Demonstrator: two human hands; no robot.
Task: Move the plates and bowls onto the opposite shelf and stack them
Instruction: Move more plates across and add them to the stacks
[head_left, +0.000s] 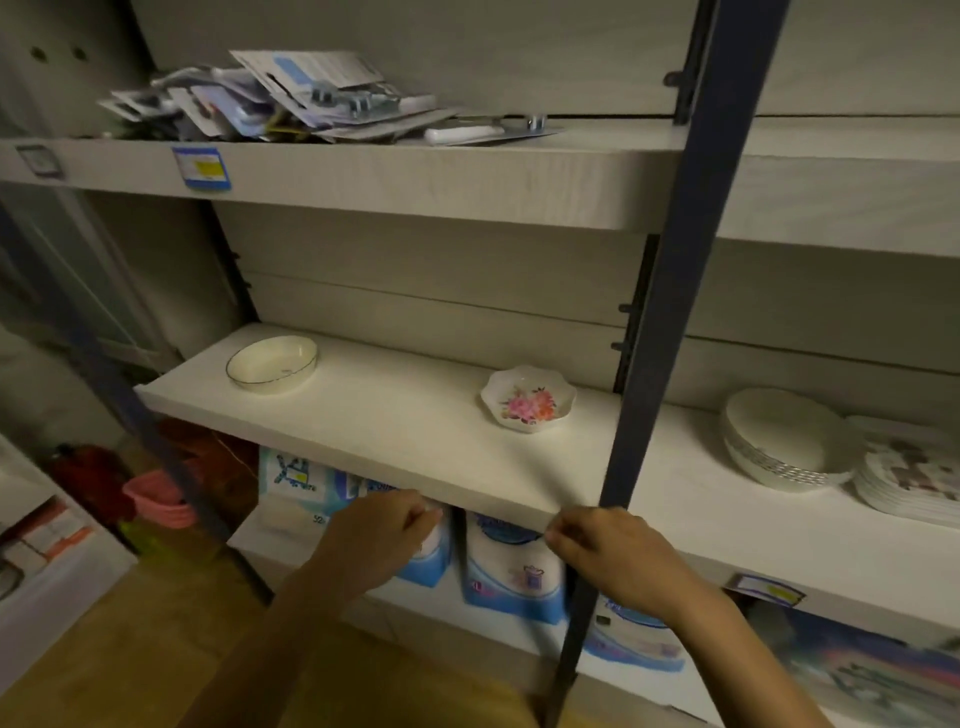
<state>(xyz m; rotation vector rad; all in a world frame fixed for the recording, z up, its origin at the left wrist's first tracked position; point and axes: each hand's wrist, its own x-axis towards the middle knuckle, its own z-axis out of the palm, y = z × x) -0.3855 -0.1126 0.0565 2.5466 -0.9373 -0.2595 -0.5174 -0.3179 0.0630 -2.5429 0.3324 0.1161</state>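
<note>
seems between pickups — left hand (384, 540) and right hand (613, 556) curled, empty, at the front edge of the shelf (405, 447) — white bowl (271, 362) and flowered dish (527, 397) sitting well apart on it; next, probably reach in and lift the dish by its rim.

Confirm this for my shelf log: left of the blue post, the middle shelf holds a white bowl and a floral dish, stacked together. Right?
Not stacked. The head view shows the white bowl and floral dish standing apart on the middle shelf, left of the blue post.
</note>
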